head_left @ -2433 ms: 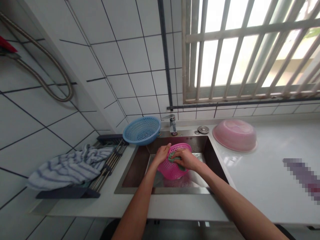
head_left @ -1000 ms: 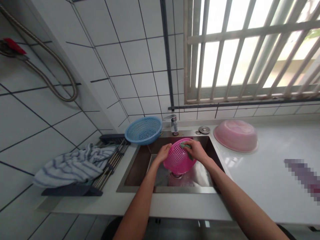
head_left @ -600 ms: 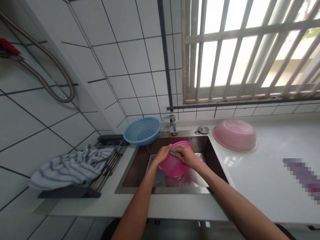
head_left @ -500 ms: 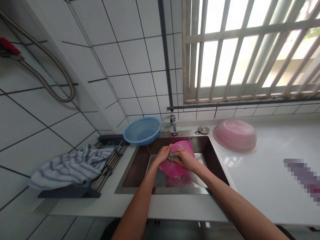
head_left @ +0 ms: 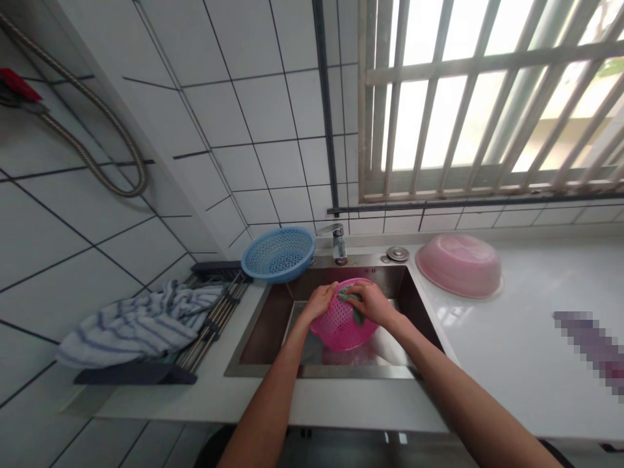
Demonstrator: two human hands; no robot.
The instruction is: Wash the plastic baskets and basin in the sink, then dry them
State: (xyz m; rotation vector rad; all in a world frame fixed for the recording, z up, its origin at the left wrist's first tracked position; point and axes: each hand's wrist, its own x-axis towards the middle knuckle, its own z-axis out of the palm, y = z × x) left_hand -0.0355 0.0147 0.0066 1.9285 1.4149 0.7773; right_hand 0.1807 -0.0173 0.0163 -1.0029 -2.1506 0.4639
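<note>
Pink colander point(head_left: 341, 323) over sink point(head_left: 263, 331) | left hand point(head_left: 319, 301) grips rim | right hand point(head_left: 373, 303) presses green cloth point(head_left: 351, 299)

The sink point(head_left: 273, 325) sits in the middle of the desk point(head_left: 511, 364). A basket point(head_left: 341, 322) is in the sink. Another basket point(head_left: 279, 253) sits at the sink's back left corner. A bowl point(head_left: 459, 263) lies upside down on the desk, right of the sink. A towel point(head_left: 139, 322) lies on a rack point(head_left: 214, 318) at the left edge.

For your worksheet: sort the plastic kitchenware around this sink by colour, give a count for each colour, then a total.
Pink: 2, the pink colander held over the sink by the left hand and the right hand, and the upturned pink basin on the counter.
Blue: 1, the blue colander beside the tap.
Total: 3
</note>
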